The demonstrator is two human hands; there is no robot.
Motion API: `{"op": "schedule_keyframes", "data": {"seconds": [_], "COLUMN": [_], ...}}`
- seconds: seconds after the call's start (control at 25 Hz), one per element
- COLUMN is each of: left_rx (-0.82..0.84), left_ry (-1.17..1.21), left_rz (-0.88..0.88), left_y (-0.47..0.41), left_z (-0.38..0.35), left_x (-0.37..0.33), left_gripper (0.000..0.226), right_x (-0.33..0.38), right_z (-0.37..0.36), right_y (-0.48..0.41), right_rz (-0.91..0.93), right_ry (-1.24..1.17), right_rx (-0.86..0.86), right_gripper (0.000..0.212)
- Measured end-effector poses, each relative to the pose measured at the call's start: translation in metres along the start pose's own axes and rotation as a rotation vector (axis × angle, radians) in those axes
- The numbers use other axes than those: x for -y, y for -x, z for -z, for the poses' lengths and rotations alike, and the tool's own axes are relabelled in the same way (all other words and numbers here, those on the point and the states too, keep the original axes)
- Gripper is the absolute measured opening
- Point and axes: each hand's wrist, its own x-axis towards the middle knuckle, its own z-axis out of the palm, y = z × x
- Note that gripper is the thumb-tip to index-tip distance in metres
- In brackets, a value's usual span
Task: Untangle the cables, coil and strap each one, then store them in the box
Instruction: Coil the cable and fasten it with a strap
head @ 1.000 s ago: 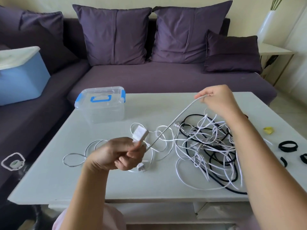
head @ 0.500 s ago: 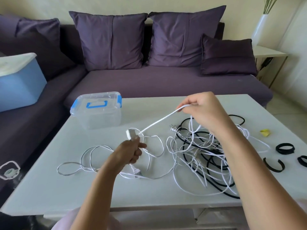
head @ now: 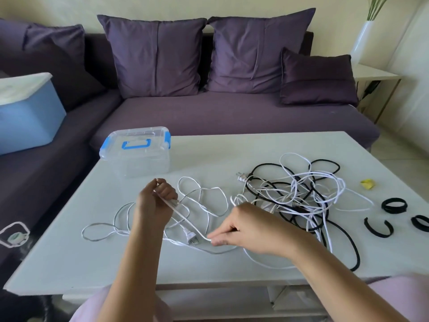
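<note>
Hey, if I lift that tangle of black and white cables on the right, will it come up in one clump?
Probably one floppy clump: in the tangle, white loops thread through black ones. Its loose ends, like the plug at its left edge, would likely dangle and drag. The cords are thin, so it should feel light.

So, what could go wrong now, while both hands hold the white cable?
1. The white cable, gripped by the left hand and pinched by the right hand, lies in crossed loops; a hard pull may tighten them into a knot.
2. The box is closed and the straps lie beyond the tangle, so a finished coil may spring open while one hand reaches.
</note>
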Motion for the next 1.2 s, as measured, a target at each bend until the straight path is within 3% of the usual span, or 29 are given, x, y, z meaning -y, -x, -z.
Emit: {"op": "schedule_keyframes", "data": {"seconds": [0.08, 0.16, 0.36, 0.44, 0.52, 0.64, 0.76, 0.84, 0.92, 1.04, 1.2], "left_rx": [0.291, 0.533, 1.008, 1.058, 1.001, 0.773, 0.775, 0.766, 0.569, 0.259, 0.056], "left_ry": [0.115, -0.039, -0.513, -0.790, -1.029, -1.208, -1.287, -1.421, -1.535, -1.422, -1.140], "left_rz": [0.282, 0.478, 0.586, 0.588, 0.569, 0.454, 0.492, 0.470, 0.379, 0.234, -0.004], "left_y": [0.010, 0.022, 0.047, 0.047, 0.047, 0.044, 0.040, 0.039, 0.037, 0.032, 0.020], "left_z": [-0.002, -0.008, -0.016, -0.013, -0.015, -0.021, -0.022, -0.019, -0.018, -0.018, -0.019], "left_x": [-0.006, -0.008, 0.002, 0.008, 0.015, 0.027, 0.031, 0.029, 0.031, 0.035, 0.040], "left_gripper": [0.019, 0.023, 0.023, 0.025, 0.027, 0.037, 0.043, 0.042, 0.039, 0.048, 0.059], "right_x": [-0.022, -0.039, -0.060, -0.064, -0.066, -0.068, -0.065, -0.057, -0.045, -0.020, 0.010], "right_z": [-0.013, -0.019, 0.001, 0.015, 0.030, 0.048, 0.057, 0.061, 0.063, 0.057, 0.036], "right_y": [0.002, 0.005, 0.009, 0.011, 0.011, 0.009, 0.003, -0.001, -0.004, -0.005, -0.004], "right_rz": [-0.069, -0.146, -0.256, -0.265, -0.280, -0.355, -0.445, -0.444, -0.401, -0.277, -0.111], "right_ry": [0.043, 0.033, -0.146, -0.201, -0.191, -0.164, -0.130, -0.125, -0.094, -0.102, -0.145], "right_rx": [0.011, -0.007, -0.267, -0.377, -0.497, -0.700, -0.886, -0.938, -0.938, -0.891, -0.732], "right_gripper": [0.035, 0.031, 0.019, 0.011, 0.004, 0.017, 0.024, 0.023, 0.021, 0.023, 0.021]}}
